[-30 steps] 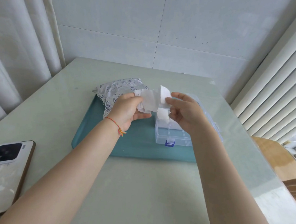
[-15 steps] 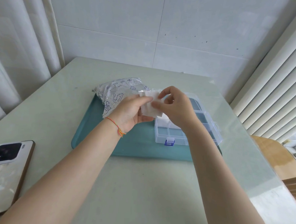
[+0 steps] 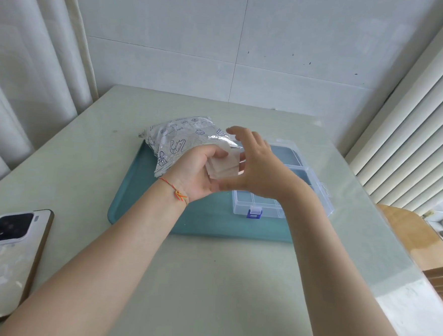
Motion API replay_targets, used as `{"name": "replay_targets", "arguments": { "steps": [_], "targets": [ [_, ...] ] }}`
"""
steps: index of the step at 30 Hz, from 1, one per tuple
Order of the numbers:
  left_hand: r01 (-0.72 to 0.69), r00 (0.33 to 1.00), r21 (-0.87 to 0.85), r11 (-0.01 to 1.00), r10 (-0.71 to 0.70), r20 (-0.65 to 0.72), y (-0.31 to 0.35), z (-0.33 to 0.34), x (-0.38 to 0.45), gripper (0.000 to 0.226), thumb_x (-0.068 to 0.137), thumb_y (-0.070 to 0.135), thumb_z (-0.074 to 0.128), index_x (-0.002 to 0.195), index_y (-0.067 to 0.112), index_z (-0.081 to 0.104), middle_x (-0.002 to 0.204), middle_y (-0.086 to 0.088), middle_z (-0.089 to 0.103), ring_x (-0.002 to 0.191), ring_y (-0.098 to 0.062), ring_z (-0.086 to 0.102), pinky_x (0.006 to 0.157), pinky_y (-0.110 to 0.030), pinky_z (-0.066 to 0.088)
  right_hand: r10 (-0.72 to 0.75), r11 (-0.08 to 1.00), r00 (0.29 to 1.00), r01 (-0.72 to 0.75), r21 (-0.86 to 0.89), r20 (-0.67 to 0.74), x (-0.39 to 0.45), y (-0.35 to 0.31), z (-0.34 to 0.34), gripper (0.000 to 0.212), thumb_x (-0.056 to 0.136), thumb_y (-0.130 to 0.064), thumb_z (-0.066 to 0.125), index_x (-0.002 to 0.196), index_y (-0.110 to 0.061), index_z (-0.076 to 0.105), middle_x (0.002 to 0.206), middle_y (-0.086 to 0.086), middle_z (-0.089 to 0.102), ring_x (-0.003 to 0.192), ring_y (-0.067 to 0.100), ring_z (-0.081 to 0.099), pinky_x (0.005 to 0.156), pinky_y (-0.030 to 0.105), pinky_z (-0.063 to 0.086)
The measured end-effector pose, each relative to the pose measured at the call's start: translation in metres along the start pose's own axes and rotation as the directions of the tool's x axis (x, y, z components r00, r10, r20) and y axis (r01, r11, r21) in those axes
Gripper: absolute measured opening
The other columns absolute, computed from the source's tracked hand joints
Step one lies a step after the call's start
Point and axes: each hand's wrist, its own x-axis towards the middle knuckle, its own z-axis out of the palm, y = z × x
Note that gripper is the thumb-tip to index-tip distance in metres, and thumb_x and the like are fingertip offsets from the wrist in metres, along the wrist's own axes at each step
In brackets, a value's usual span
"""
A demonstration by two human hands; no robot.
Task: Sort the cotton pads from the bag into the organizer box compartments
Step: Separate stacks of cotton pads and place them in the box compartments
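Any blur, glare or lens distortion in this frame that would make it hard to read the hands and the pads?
Head view: the right hand is motion-blurred, fingers smeared; the cotton pads held by the left hand look soft-edged. Wide-angle bending curves the blinds. Soft daylight, no harsh shadows; mild sheen on the table near the right edge.

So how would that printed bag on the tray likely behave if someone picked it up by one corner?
The bag looks crinkled and shiny, so it is probably floppy film that would sag and may feel slippery. It bulges as if still holding pads, like the cotton pads in the left hand, so it is likely light for its size.
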Motion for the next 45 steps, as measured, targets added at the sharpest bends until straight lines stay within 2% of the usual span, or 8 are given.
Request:
{"name": "replay_targets", "arguments": {
  "steps": [6, 14, 18, 22, 31, 36, 41, 45],
  "targets": [
    [0.029, 0.999, 0.018, 0.999, -0.029, 0.029, -0.0012, 0.0023, -0.0029, 0.019, 0.076, 0.009, 0.053, 0.095, 0.012, 0.053, 0.084, -0.008, 0.049, 0.071, -0.021, 0.053, 0.060, -0.026, 0.050, -0.065, 0.962, 0.993, 0.088, -0.260, 0.097, -0.0034, -0.0013, 0.0014, 0.104, 0.060, -0.046, 0.086, 0.145, -0.042, 0.025, 0.145, -0.014, 0.028, 0.133, 0.016, 0.027, 0.102, 0.040, 0.031],
    [-0.008, 0.994, 0.055, 0.998, 0.002, 0.106, -0.0024, -0.0006, -0.0003, 0.031, 0.092, 0.032, 0.058, 0.116, 0.012, 0.055, 0.105, -0.009, 0.062, 0.093, -0.026, 0.057, 0.080, -0.034, 0.047, -0.031, 0.997, 0.992, 0.040, -0.073, 0.126, -0.0034, -0.0041, 0.0034, 0.108, 0.049, -0.067, 0.075, 0.141, -0.039, 0.026, 0.131, -0.018, 0.036, 0.128, 0.010, 0.035, 0.104, 0.045, 0.041],
    [0.041, 0.997, 0.050, 0.998, -0.044, 0.063, -0.0033, -0.0005, 0.0015, 0.036, 0.093, 0.049, 0.058, 0.113, 0.019, 0.054, 0.112, -0.007, 0.049, 0.102, -0.022, 0.054, 0.082, -0.031, 0.048, -0.035, 0.995, 0.994, 0.045, -0.087, 0.105, -0.0039, -0.0049, 0.0048, 0.087, 0.059, -0.060, 0.075, 0.133, -0.034, 0.039, 0.127, -0.015, 0.039, 0.124, 0.011, 0.035, 0.105, 0.044, 0.038],
    [0.053, 0.999, -0.020, 0.998, -0.054, -0.010, -0.0035, -0.0017, 0.0025, 0.027, 0.098, 0.041, 0.051, 0.102, 0.016, 0.060, 0.093, -0.001, 0.059, 0.082, -0.017, 0.060, 0.075, -0.026, 0.049, 0.002, 0.987, 0.998, 0.008, -0.162, 0.059, -0.0034, -0.0064, 0.0037, 0.082, 0.060, -0.065, 0.078, 0.124, -0.028, 0.044, 0.122, -0.009, 0.045, 0.120, 0.012, 0.038, 0.100, 0.036, 0.034],
    [0.009, 1.000, -0.017, 1.000, -0.010, -0.029, -0.0007, 0.0026, 0.0001, 0.035, 0.093, 0.041, 0.059, 0.109, 0.010, 0.055, 0.089, -0.004, 0.050, 0.083, -0.015, 0.050, 0.074, -0.025, 0.050, 0.005, 0.967, 1.000, -0.002, -0.255, 0.011, -0.0039, -0.0087, 0.0018, 0.080, 0.054, -0.073, 0.070, 0.115, -0.024, 0.054, 0.119, -0.008, 0.042, 0.115, 0.013, 0.038, 0.093, 0.032, 0.027],
    [-0.051, 0.999, -0.030, 0.998, 0.051, 0.007, -0.0033, 0.0034, -0.0021, 0.021, 0.094, 0.033, 0.057, 0.083, 0.015, 0.060, 0.081, -0.001, 0.060, 0.078, -0.016, 0.062, 0.065, -0.026, 0.055, -0.022, 0.982, 0.998, 0.031, -0.186, 0.050, -0.0057, -0.0080, 0.0032, 0.088, 0.054, -0.066, 0.082, 0.128, -0.038, 0.043, 0.124, -0.013, 0.040, 0.117, 0.008, 0.039, 0.094, 0.030, 0.026],
    [-0.061, 0.997, 0.031, 0.998, 0.059, 0.058, -0.0007, 0.0047, -0.0063, 0.022, 0.100, 0.027, 0.051, 0.088, 0.011, 0.060, 0.076, -0.001, 0.064, 0.070, -0.013, 0.066, 0.065, -0.023, 0.055, -0.006, 0.978, 1.000, 0.010, -0.209, 0.019, -0.0029, -0.0067, 0.0049, 0.079, 0.058, -0.072, 0.072, 0.121, -0.032, 0.049, 0.122, -0.010, 0.041, 0.117, 0.011, 0.041, 0.093, 0.030, 0.026],
    [-0.055, 0.996, 0.061, 0.997, 0.051, 0.067, -0.0025, 0.0047, -0.0063, 0.020, 0.100, 0.026, 0.049, 0.098, 0.013, 0.064, 0.087, -0.003, 0.068, 0.082, -0.014, 0.066, 0.074, -0.023, 0.054, 0.001, 0.971, 0.999, 0.007, -0.237, 0.034, -0.0041, -0.0071, 0.0011, 0.086, 0.057, -0.072, 0.074, 0.125, -0.028, 0.047, 0.123, -0.010, 0.039, 0.116, 0.010, 0.036, 0.094, 0.030, 0.025]
  ]
}}
